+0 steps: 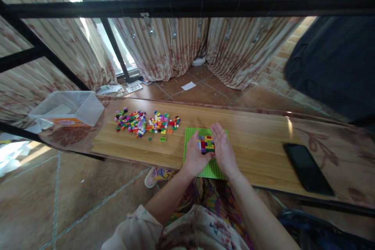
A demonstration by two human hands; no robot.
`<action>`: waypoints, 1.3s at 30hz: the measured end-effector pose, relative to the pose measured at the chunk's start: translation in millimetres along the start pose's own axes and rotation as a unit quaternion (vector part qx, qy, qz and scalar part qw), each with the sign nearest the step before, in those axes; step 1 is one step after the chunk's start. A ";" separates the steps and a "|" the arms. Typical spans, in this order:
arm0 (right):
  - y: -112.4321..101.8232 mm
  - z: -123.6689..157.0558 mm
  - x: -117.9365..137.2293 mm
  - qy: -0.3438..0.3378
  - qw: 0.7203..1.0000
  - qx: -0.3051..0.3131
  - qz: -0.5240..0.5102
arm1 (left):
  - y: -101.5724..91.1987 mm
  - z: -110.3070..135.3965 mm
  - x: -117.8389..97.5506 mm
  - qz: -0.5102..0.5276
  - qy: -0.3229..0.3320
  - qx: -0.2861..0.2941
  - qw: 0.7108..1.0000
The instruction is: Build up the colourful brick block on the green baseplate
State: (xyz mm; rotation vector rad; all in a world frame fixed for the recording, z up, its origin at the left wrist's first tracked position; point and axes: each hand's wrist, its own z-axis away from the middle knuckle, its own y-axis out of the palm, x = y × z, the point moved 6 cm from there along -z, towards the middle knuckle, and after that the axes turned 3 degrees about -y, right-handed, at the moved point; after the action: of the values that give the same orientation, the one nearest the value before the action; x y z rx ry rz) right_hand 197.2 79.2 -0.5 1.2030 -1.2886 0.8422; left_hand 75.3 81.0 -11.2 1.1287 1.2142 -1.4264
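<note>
A green baseplate (218, 170) lies on the wooden board in front of me. On its middle sits a block of coloured toy bricks (206, 144), with red, yellow, purple, white and green pieces packed side by side. My left hand (193, 155) is at the block's left side, its thumb stretched along the near edge and its fingers pointing forward. Along the right side my right hand (223, 149) stands on edge, fingers straight and the palm turned toward the bricks. Both hands appear to frame the block without gripping it; whether they touch it is hard to see.
Loose bricks (131, 122) lie in piles on the wooden board (252, 144) to the left, with a lime brick (163, 139) nearer me. A clear plastic bin (84, 107) stands at the far left. A black phone (307, 168) rests at the right. A black metal bar (187, 8) crosses ahead.
</note>
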 end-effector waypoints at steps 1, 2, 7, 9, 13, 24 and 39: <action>-0.3 -0.1 -0.3 -0.002 1.000 -0.002 0.000 | 0.1 -0.4 -0.7 0.000 -0.002 -0.002 1.000; -0.6 -0.2 -0.6 -0.003 1.000 -0.005 0.000 | 0.1 -0.4 -1.5 0.003 -0.003 -0.003 1.000; -1.6 -0.3 -2.8 -0.008 1.000 -0.012 -0.006 | 0.0 0.3 -0.4 0.001 -0.002 -0.002 1.000; -1.8 -0.2 -3.4 -0.010 1.000 -0.015 -0.007 | -0.1 -0.4 3.0 0.008 -0.001 -0.002 1.000; -1.6 -0.1 -4.2 -0.012 1.000 -0.015 -0.006 | -1.9 -4.3 10.6 0.050 0.002 0.006 0.999; -1.5 -0.8 -2.9 -0.013 1.000 -0.018 -0.010 | -11.9 -9.1 8.6 0.189 -0.060 0.107 0.974; -23.3 -19.2 22.7 0.024 0.995 -0.059 -0.079 | -16.0 -18.1 11.4 0.258 -0.066 0.119 0.956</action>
State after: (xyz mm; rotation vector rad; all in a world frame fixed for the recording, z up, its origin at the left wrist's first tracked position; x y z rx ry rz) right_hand 227.6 88.9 19.7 1.1665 -1.1725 0.6667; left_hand 59.1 99.4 -21.6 1.3692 0.5974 -1.2325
